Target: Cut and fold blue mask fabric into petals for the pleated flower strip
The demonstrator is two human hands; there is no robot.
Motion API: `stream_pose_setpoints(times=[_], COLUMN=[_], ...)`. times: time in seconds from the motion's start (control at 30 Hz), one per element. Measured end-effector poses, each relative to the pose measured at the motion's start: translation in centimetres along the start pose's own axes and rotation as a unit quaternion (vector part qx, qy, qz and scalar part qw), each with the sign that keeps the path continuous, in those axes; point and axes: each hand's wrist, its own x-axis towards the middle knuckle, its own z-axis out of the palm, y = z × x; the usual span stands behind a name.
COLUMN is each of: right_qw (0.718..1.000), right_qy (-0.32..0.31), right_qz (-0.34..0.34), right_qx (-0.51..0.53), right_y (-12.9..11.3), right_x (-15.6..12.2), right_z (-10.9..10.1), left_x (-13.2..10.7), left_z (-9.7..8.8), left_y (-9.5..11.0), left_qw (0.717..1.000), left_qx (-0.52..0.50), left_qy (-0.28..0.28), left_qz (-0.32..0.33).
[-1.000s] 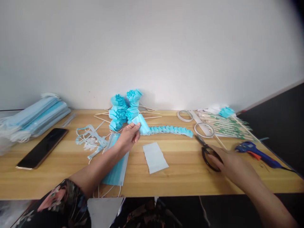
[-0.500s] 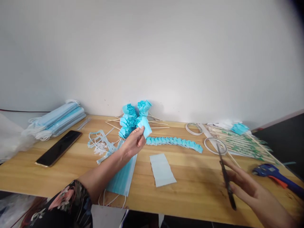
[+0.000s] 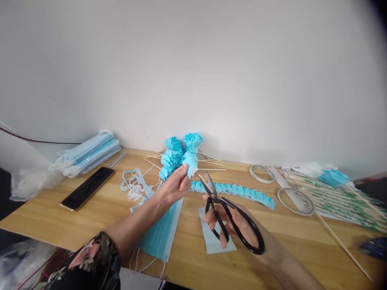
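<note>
My left hand [image 3: 175,183] pinches a small light blue fabric piece [image 3: 191,166] between thumb and fingers, in front of the blue fabric flowers [image 3: 171,155]. My right hand [image 3: 229,221] has its fingers in the handles of black-handled scissors [image 3: 217,201], whose blades are parted and point up toward the blue piece without touching it. A pale rectangular sheet [image 3: 211,241] lies partly hidden beneath my right hand. Behind the scissors runs a row of overlapping blue pieces [image 3: 242,191]. Below my left forearm lies a blue face mask [image 3: 163,233].
At left are a stack of face masks [image 3: 90,153] and a phone [image 3: 88,188]. Cut strips [image 3: 137,185] lie beside my left wrist. Two tape rolls [image 3: 261,174], a bundle of wrapped sticks [image 3: 326,197], a loose stick [image 3: 344,247] and a blurred blue glue gun [image 3: 375,246] are at right.
My right hand has brought the scissors from the right side to the middle, close to my left hand, and the blades now show parted. The view has shifted slightly.
</note>
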Motion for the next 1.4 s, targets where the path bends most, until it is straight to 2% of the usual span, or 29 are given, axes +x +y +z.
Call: stream_pose_setpoints(times=[0.2, 0.47, 0.63, 0.87, 1.0, 1.17, 1.4], right_qw=[1.0, 0.999, 0.998, 0.995, 0.991, 0.975, 0.975], right_qy=[0.007, 0.041, 0.057, 0.05, 0.011, -0.002, 0.019], right_qz=[0.017, 0.024, 0.007, -0.006, 0.012, 0.03, 0.017], right_qx=[-0.001, -0.014, 0.015, 0.087, 0.133, 0.219, 0.222], right_y=[0.0, -1.0, -0.9, -0.3, 0.2, 1.2, 2.0], right_x=[1.0, 1.7, 2.3, 3.2, 4.1, 4.0, 3.5], right_z=[0.5, 1.2, 1.1, 0.0, -1.7, -3.8, -3.4], left_x=[0.1, 0.1, 0.2, 0.3, 0.4, 0.3, 0.2], left_z=[-0.2, -0.4, -0.5, -0.8, -0.9, -0.8, -0.6], left_y=[-0.2, -0.7, -0.9, -1.0, -0.9, -1.1, -1.5], left_qw=[0.999, 0.997, 0.991, 0.985, 0.984, 0.981, 0.983], left_qx=[0.01, 0.059, 0.122, 0.161, 0.164, 0.187, 0.182], left_qy=[-0.033, -0.031, -0.021, 0.004, 0.009, 0.002, 0.019], left_qz=[0.006, 0.027, 0.041, 0.056, 0.066, 0.052, 0.017])
